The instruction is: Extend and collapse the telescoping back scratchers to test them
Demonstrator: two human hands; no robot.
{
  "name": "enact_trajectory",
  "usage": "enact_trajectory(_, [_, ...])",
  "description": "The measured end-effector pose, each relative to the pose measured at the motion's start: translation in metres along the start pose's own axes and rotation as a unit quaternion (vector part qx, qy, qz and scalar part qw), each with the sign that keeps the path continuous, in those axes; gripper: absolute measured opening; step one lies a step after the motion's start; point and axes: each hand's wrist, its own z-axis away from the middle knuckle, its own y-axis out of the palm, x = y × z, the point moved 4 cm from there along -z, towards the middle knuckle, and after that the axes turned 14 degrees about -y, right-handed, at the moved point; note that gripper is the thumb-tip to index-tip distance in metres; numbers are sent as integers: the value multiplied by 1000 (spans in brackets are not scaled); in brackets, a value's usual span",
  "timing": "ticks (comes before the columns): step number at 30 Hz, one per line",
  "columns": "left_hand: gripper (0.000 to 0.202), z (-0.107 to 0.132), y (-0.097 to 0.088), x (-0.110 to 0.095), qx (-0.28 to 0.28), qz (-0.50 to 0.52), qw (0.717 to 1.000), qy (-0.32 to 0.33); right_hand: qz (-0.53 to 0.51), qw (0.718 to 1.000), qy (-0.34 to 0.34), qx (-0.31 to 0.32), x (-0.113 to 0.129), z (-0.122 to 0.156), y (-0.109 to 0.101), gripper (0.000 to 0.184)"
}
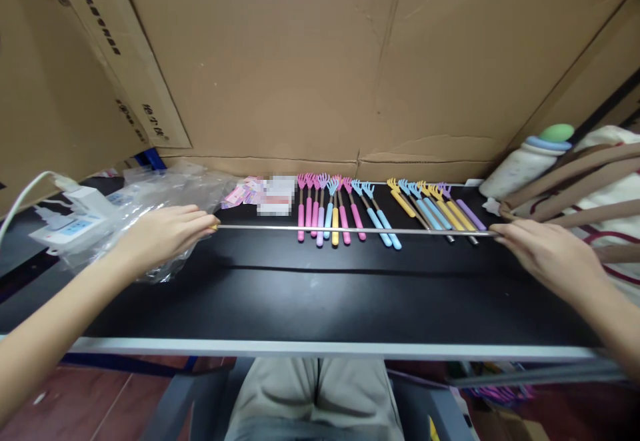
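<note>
Stretched level above the black table is a telescopic back scratcher (350,229), its thin metal rod drawn out long. My left hand (167,231) is closed on one end, where a bit of yellow shows at the fingertips. The other end is in my right hand (550,248), with fingers wrapped round it and that end hidden. Behind the rod lies a row of short back scratchers (329,218) in pink, purple, blue and yellow, claws pointing away from me. A second group of back scratchers (437,208) lies slanted to the right, several with bare metal ends.
Clear plastic bags (175,188) and a white power strip (75,228) with a plugged-in charger lie at left. Printed cards (243,192) lie behind. At right stand a white bottle (520,168) and a bag with brown straps (575,194). Cardboard (300,61) walls the back.
</note>
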Motion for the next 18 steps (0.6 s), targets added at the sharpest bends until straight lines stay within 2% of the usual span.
enact_trajectory(2, [36, -7, -4, -17, -5, 27, 999, 25, -4, 999, -35, -18, 25, -20, -10, 24])
enact_trajectory(6, [33, -27, -24, -70, -76, 82, 990, 86, -56, 986, -125, -95, 94, -74, -38, 24])
enact_trajectory(9, [30, -40, -34, -108, -92, 117, 984, 100, -92, 979, -145, -112, 142, -110, -56, 23])
enact_trajectory(11, [30, -46, -37, -126, -92, 144, 980, 106, -112, 972, -171, -115, 167, -126, -65, 21])
enact_trajectory(14, [29, -51, -38, -138, -94, 164, 977, 100, -116, 973, -171, -100, 186, -138, -70, 17])
enact_trajectory(18, [28, -54, -37, -140, -98, 158, 979, 89, -132, 976, -152, -82, 191, -142, -65, 17])
